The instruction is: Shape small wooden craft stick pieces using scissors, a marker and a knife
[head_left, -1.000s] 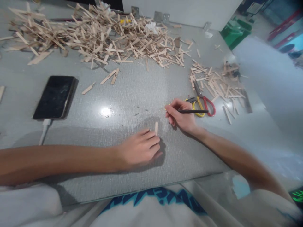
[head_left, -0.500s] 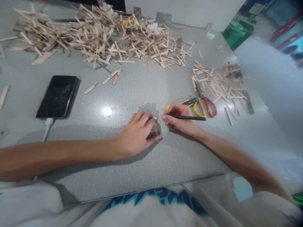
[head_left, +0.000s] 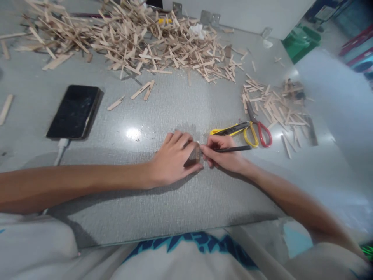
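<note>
My left hand [head_left: 170,161] rests on the tabletop, its thumb and index finger closed on the two ends of a short wooden stick [head_left: 197,153]. The stick stands roughly lengthwise away from me and looks blurred. Close against its right side is my right hand [head_left: 225,157], fingers pinched round a slim dark pen [head_left: 239,148]. The pen's tip end is at the stick, partly hidden by the fingers; I cannot tell if it touches. Just beyond the right hand lie a yellow-and-black utility knife [head_left: 230,129] and scissors [head_left: 264,134] with one red and one yellow handle loop.
A large heap of wooden sticks [head_left: 163,46] spreads along the back of the table. A smaller pile [head_left: 276,103] lies at right. On the left is a phone [head_left: 74,112] with a white cable [head_left: 60,151]. A green bin [head_left: 301,42] stands beyond the table.
My right hand has moved in to the stick, bringing the pen tip end up to it. The whole view has shifted slightly. My left hand keeps its hold on the stick.
</note>
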A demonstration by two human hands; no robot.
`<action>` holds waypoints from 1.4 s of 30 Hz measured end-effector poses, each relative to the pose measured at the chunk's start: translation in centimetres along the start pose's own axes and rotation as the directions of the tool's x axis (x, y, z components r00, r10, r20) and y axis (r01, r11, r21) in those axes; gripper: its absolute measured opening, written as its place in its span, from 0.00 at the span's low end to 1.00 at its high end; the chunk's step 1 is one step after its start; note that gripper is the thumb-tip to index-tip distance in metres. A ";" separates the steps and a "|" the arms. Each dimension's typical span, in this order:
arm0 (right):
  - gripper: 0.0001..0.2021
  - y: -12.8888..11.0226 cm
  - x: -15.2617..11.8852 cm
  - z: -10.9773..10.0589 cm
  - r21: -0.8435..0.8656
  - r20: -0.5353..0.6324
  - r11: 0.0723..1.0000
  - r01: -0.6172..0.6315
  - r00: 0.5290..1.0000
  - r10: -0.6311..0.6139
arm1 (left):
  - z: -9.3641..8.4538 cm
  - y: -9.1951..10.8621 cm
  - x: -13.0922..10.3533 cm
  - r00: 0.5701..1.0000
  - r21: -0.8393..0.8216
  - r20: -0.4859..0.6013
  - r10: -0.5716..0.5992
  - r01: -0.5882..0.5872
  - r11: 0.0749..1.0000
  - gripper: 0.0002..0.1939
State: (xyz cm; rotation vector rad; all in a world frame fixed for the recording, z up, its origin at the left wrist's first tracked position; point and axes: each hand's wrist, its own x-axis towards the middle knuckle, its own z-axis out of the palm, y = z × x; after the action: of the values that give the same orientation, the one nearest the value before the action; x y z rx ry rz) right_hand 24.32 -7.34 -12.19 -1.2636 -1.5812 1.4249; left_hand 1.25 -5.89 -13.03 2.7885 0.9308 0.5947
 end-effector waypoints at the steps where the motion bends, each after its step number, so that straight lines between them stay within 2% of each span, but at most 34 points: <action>1: 0.21 -0.1 0.0 0.0 0.017 -0.010 1.000 -0.004 1.000 0.004 | -0.1 0.1 0.0 1.000 -0.012 -0.001 -0.012 0.012 1.000 0.25; 6: 0.23 -0.6 0.2 0.1 0.070 -0.056 0.997 -0.017 0.998 0.021 | -0.7 0.1 0.2 0.996 -0.049 0.008 -0.087 0.087 0.995 0.13; 10: 0.23 -0.6 0.4 0.0 0.069 -0.068 0.998 -0.007 0.998 0.011 | -0.7 -0.1 0.6 0.992 -0.041 0.079 -0.096 0.099 0.994 0.18; 15: 0.22 -0.6 0.5 0.0 0.051 -0.077 0.999 -0.003 0.997 0.007 | -0.7 0.4 0.6 0.983 -0.018 0.122 -0.139 0.142 0.990 0.10; 18: 0.21 -0.7 0.5 0.0 0.064 -0.074 0.998 -0.006 0.997 0.011 | -0.7 0.5 0.4 0.985 0.004 0.113 -0.133 0.134 0.991 0.10; 25: 0.21 -0.5 0.6 -0.2 0.069 -0.075 0.998 -0.007 0.997 0.013 | -0.4 -0.1 0.3 0.993 0.058 0.057 -0.103 0.099 0.993 0.13; 28: 0.22 -0.5 0.6 -0.3 0.070 -0.071 0.998 -0.005 0.997 0.010 | -0.3 -0.2 0.2 0.998 0.055 0.030 -0.053 0.052 0.997 0.13; 33: 0.23 -0.9 0.3 -0.7 0.046 0.026 0.999 -0.025 0.999 0.024 | -0.1 -0.5 -0.2 0.996 0.078 -0.032 0.078 -0.075 0.994 0.11; 37: 0.23 -0.7 0.1 -0.7 0.000 0.053 0.999 -0.034 0.998 0.034 | 0.1 -0.6 -0.3 0.994 0.099 -0.046 0.104 -0.099 0.990 0.13; 42: 0.23 -0.5 -0.1 -0.6 -0.077 0.070 0.997 -0.005 0.998 0.010 | -0.1 -0.1 -0.3 0.983 0.229 -0.109 0.150 -0.122 0.966 0.12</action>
State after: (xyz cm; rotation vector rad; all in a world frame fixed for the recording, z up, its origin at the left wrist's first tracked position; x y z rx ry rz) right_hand 24.79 -7.16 -11.62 -1.2771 -1.6941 1.4395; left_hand 0.90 -6.02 -13.04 3.0656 0.8826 0.7359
